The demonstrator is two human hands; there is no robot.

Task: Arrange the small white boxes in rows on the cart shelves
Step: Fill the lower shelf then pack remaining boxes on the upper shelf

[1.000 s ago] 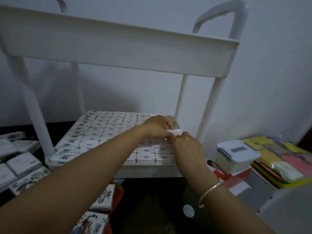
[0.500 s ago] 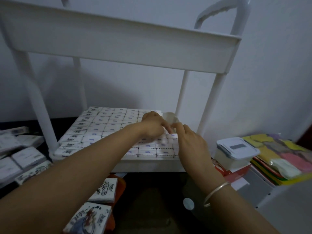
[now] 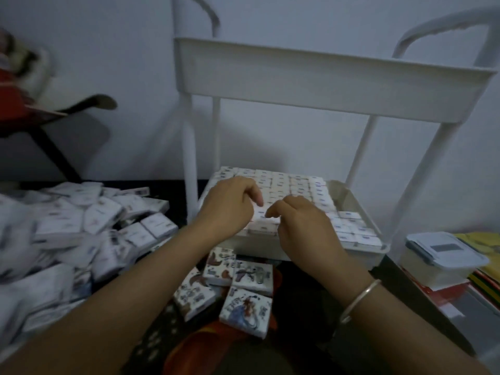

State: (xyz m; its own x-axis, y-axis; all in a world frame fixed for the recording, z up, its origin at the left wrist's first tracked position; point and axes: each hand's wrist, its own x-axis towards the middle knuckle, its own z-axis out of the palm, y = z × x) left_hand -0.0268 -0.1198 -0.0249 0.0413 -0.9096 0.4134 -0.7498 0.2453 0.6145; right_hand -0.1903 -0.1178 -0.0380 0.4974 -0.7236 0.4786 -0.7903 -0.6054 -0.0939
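Small white boxes [image 3: 297, 185] with blue marks lie in tight rows on the lower shelf [image 3: 361, 204] of the white cart. My left hand [image 3: 230, 207] and my right hand [image 3: 300, 228] meet over the front middle rows. Their curled fingertips pinch one small white box [image 3: 262, 213] from either side. A strip at the shelf's far right holds no boxes. The upper shelf [image 3: 324, 85] hangs above; its inside is hidden.
A big loose pile of white boxes [image 3: 81, 226] lies on the left. Several patterned boxes [image 3: 243, 293] sit under my forearms. A lidded plastic container [image 3: 443, 255] and coloured sheets [image 3: 484, 269] stand right of the cart. A dark chair [image 3: 54, 123] is at far left.
The view swung left, bringing the pile into sight. Both hands moved from the shelf's right side to its front middle, still working together on a box.
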